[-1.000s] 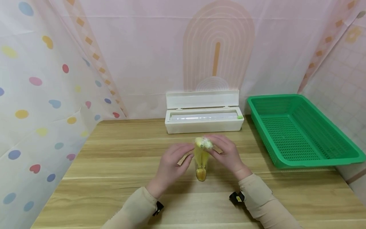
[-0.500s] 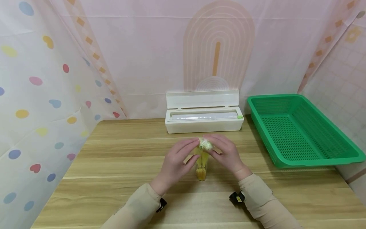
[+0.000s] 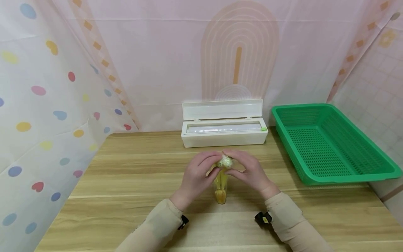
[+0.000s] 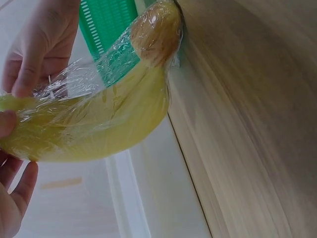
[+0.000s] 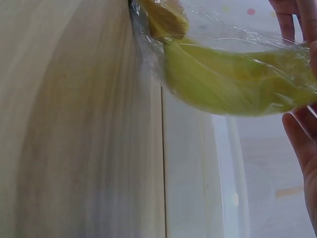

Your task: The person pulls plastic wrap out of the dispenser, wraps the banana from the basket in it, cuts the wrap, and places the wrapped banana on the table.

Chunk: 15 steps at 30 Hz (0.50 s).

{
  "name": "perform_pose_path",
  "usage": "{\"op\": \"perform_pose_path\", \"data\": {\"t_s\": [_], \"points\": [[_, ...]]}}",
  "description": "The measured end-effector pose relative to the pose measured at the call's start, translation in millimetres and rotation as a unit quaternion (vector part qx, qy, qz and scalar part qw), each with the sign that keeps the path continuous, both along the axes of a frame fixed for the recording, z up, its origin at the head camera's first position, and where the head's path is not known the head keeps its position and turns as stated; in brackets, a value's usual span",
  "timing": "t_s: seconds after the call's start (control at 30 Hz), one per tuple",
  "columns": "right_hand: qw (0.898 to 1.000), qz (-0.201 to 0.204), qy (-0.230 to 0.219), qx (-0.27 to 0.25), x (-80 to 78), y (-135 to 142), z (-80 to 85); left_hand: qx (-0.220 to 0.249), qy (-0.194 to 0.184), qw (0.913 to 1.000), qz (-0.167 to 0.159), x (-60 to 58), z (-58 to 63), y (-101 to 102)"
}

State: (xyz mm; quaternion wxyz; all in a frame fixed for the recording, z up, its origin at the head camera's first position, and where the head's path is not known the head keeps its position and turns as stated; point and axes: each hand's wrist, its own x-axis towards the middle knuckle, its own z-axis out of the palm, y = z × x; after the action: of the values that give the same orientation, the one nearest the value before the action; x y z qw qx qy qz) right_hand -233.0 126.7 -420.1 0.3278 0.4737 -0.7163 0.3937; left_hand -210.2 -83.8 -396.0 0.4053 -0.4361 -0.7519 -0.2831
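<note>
A small bunch of yellow bananas (image 3: 221, 180) in clear cling film (image 4: 81, 82) stands nearly upright on the wooden table, its brown stem end (image 4: 156, 32) down. At its upper end, my left hand (image 3: 198, 175) grips the wrapped tips from the left. Opposite it, my right hand (image 3: 248, 171) pinches the film and tips from the right. Between the hands, the film bunches into a whitish crumple (image 3: 225, 161). Loose film spans the hollow of the curved bananas in the left wrist view. Parts of the fingers are cut off in both wrist views.
Behind the hands stands a white cling film dispenser (image 3: 224, 140), lid raised, a roll (image 3: 223, 128) inside. A green plastic basket (image 3: 310, 179) sits at the right of the wooden table (image 3: 126, 182). Patterned cloth hangs behind and at the sides.
My left hand has moved right and inward, closing over the upper end of the bananas. The right hand's thumb has shifted slightly lower. The stem end has moved slightly towards me.
</note>
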Motion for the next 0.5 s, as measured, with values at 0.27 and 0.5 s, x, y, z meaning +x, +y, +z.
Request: {"op": "perform_pose_path", "data": {"t_s": [0.27, 0.5], "points": [[0.998, 0.014, 0.045, -0.045, 6.7, 0, 13.5, -0.013, 0.023, 0.9996, 0.014, 0.2, 1.0, -2], [0.994, 0.044, 0.068, -0.075, 7.4, -5, 17.5, -0.014, 0.058, 0.9982, 0.001, 0.1, 1.5, -2]]}}
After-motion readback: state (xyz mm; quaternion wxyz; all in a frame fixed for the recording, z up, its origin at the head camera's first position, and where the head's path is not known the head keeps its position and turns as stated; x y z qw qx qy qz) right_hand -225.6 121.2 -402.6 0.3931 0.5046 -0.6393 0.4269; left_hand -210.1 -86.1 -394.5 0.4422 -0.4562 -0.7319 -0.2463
